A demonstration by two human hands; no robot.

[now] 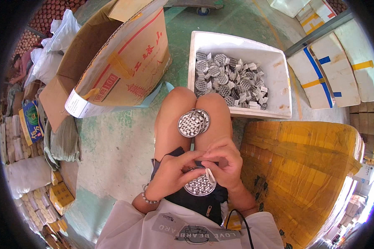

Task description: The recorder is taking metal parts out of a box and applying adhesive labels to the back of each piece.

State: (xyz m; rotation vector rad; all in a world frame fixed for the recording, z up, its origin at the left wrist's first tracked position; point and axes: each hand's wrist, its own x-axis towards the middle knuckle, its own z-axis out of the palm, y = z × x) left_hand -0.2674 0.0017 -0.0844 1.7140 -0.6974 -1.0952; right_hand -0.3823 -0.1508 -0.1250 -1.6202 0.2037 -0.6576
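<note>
Over my lap, my left hand point(172, 172) grips a round silver metal disc point(201, 185) with a raised, patterned face, its thumb lying across the top. My right hand point(225, 163) is closed in a pinch at the disc's far edge, against a small white tag point(211, 176) that stands up from it. The fingertips of both hands meet there, and what lies between them is partly hidden. Farther out, a small stack of similar metal discs point(191, 124) rests on my thighs near the knees.
Beyond my knees stands a white foam box point(282, 89) of many tagged discs. An open cardboard carton point(141, 54) is at the far left. To my right sits a large carton wrapped in yellow tape point(295, 166). White foam boxes point(334, 66) stand at the far right.
</note>
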